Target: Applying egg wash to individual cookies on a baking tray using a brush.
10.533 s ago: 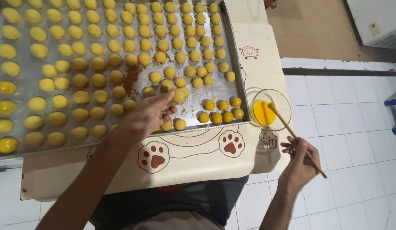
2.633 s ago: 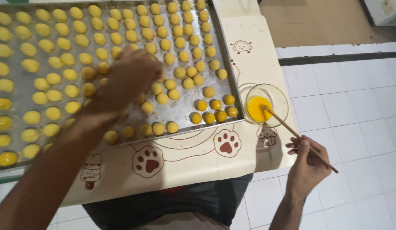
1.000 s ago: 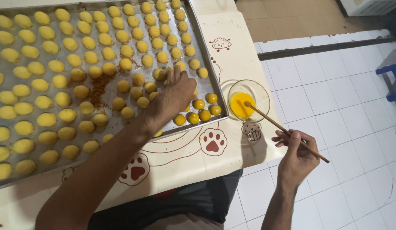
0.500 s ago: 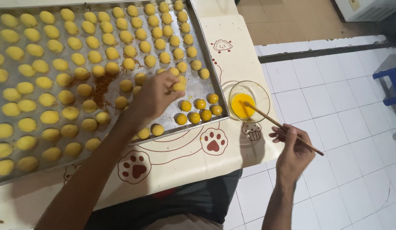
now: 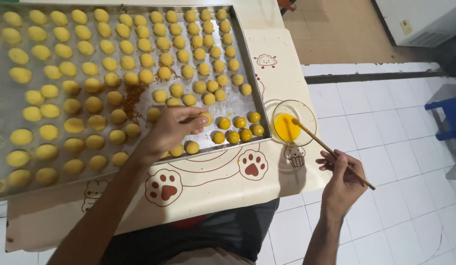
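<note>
Here — one bowl (image 5: 294,121), one brush (image 5: 331,151).

Dough balls (image 5: 139,61) crowd the tray (image 5: 247,59) (bare table (image 5: 213,186) in front).

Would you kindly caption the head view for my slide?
Left hand touches dough balls on tray; right hand dips brush into bowl.

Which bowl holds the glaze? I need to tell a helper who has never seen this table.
Start at the metal baking tray of yellow dough balls. Just off its near right corner sits a small glass bowl, alone holding orange liquid, with a thin brush dipped in.
</note>
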